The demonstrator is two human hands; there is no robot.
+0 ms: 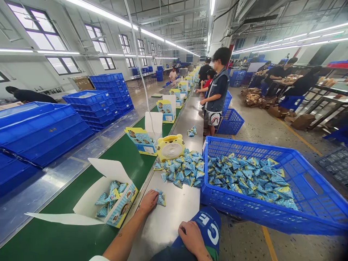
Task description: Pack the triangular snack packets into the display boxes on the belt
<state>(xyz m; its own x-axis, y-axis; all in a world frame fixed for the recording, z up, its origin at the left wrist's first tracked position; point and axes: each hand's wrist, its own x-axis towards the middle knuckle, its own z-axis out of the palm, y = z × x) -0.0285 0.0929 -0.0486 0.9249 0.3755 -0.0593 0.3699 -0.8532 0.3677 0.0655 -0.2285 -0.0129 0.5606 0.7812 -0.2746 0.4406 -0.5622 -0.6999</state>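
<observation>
My left hand rests on the metal table edge, its fingers curled over a small blue-and-yellow snack packet; part of the packet is hidden by the fingers. My right hand lies on my thigh, holding nothing, its thumb apart from the loosely bent fingers. Left of my left hand, an open carton sits on the green belt with its white flaps spread and several packets inside. Beyond my left hand is a heap of similar packets on the metal table.
A yellow animal-faced fan stands behind the heap, beside another open carton. A blue crate of packets is at my right. More cartons line the belt. A co-worker stands farther along. Stacked blue crates stand left.
</observation>
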